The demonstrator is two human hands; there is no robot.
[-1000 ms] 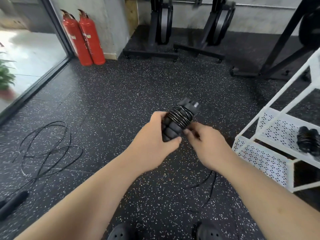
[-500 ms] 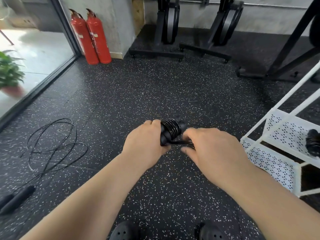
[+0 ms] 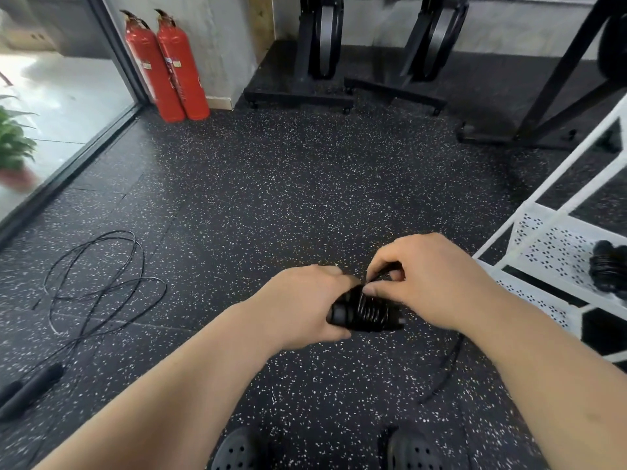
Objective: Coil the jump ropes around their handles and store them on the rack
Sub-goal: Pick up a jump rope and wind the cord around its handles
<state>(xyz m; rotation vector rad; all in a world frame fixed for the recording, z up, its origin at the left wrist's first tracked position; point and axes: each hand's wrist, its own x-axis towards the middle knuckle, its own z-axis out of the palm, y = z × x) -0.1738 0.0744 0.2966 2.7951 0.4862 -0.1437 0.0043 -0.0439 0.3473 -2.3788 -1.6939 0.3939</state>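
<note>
Left hand [image 3: 305, 307] grips the jump rope handles [image 3: 366, 313], partly coiled, above the floor [image 3: 305, 181] near the white rack [image 3: 543, 239]. Right hand [image 3: 431, 283] pinches the cord [image 3: 383, 268] at the coils. Uncoiled rope [image 3: 95, 286] lies on the floor to the left.

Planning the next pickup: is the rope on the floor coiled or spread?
Spread: the rope lies in loose loops on the floor, unwound.

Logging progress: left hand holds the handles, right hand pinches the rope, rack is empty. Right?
No: the head view shows a coiled rope on the rack. The rest holds: left hand grips the handles, right hand pinches the rope.
</note>
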